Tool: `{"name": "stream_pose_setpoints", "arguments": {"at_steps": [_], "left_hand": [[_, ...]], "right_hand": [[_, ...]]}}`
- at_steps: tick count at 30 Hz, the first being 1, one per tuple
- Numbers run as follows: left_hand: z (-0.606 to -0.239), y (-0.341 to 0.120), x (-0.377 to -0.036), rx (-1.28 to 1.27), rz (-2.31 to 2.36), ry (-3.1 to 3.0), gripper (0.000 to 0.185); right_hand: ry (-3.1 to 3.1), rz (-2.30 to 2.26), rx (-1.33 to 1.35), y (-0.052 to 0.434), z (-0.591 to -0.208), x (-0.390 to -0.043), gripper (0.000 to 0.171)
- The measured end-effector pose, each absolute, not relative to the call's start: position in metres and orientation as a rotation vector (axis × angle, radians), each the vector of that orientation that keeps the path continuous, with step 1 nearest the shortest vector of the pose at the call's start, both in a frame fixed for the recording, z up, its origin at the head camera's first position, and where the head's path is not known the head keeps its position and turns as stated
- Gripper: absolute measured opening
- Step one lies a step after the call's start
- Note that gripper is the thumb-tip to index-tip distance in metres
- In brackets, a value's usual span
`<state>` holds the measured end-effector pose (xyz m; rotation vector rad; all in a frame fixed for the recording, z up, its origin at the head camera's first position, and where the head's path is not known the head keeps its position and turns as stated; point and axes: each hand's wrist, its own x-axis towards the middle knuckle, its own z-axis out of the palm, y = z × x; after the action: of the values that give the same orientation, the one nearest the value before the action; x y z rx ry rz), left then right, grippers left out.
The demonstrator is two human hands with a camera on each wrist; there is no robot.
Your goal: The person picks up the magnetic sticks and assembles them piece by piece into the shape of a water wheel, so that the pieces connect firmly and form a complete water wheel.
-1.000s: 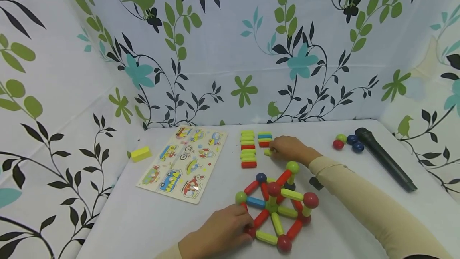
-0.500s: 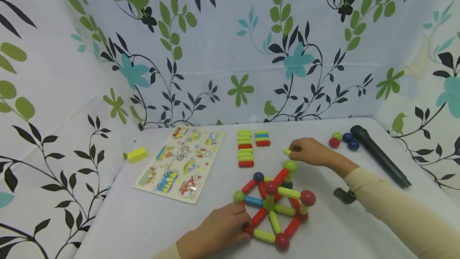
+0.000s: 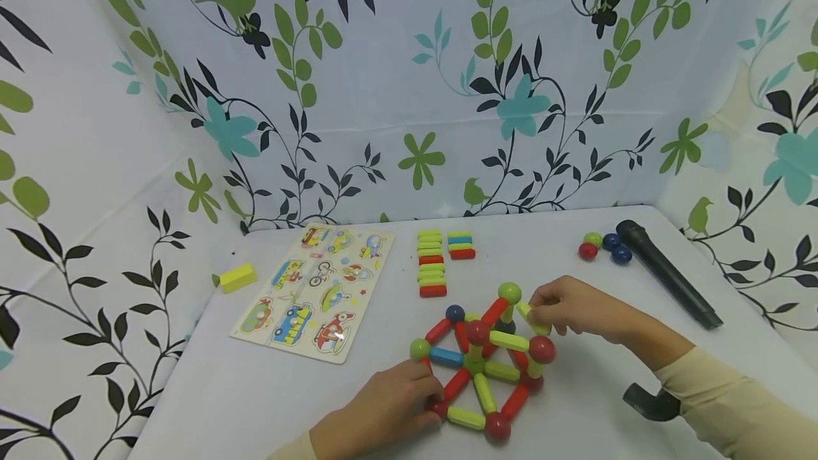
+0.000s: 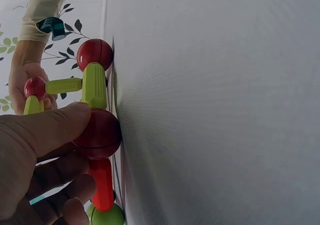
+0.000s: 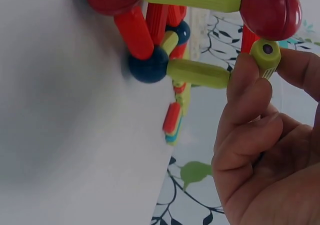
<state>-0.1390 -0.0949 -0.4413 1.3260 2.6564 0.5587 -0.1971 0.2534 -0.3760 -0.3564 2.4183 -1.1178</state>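
Observation:
A frame of magnetic sticks and balls (image 3: 501, 372) stands on the white table, with a hexagonal base and uprights. My left hand (image 3: 383, 403) holds a red ball (image 4: 99, 135) at its near-left corner, thumb against it and fingers bent behind. My right hand (image 3: 578, 314) pinches a yellow-green stick (image 5: 266, 57) between thumb and fingers at the frame's upper right. One end of that stick, showing a dark round magnet, is right by a raised red ball (image 5: 272, 11). Its other end points toward the raised green ball (image 3: 510, 294).
Two rows of loose sticks (image 3: 431, 265) lie behind the frame. Back right are several loose balls (image 3: 620, 254) beside a black microphone (image 3: 667, 275). A wooden picture puzzle board (image 3: 349, 289) lies at left, and a yellow block (image 3: 238, 278) sits beyond it. A patterned cloth hangs behind.
My right hand has picked the yellow-green stick from the right row and carried it right and nearer, to the top of the frame. My left hand stays on the red ball.

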Motion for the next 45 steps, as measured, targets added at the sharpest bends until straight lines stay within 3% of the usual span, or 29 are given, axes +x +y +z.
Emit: {"name": "stream_pose_setpoints", "arguments": {"at_steps": [27,31,38,45], "left_hand": [[-0.44,-0.096,-0.137,1.331,0.544,2.688,0.02],[-0.441,-0.097,-0.137,1.357,0.559,2.691,0.021],[-0.44,-0.098,-0.139,1.331,0.567,2.67,0.021],[-0.441,-0.098,-0.139,1.336,0.562,2.671,0.021]], "right_hand": [[2.332,-1.287,-0.222,0.247,-0.377,-0.191,0.042],[2.317,-1.229,-0.381,0.257,-0.373,-0.185,0.042],[2.32,-1.014,-0.77,0.268,-0.37,-0.176,0.06],[2.338,-1.007,-0.83,0.267,-0.371,-0.176,0.053]]}}
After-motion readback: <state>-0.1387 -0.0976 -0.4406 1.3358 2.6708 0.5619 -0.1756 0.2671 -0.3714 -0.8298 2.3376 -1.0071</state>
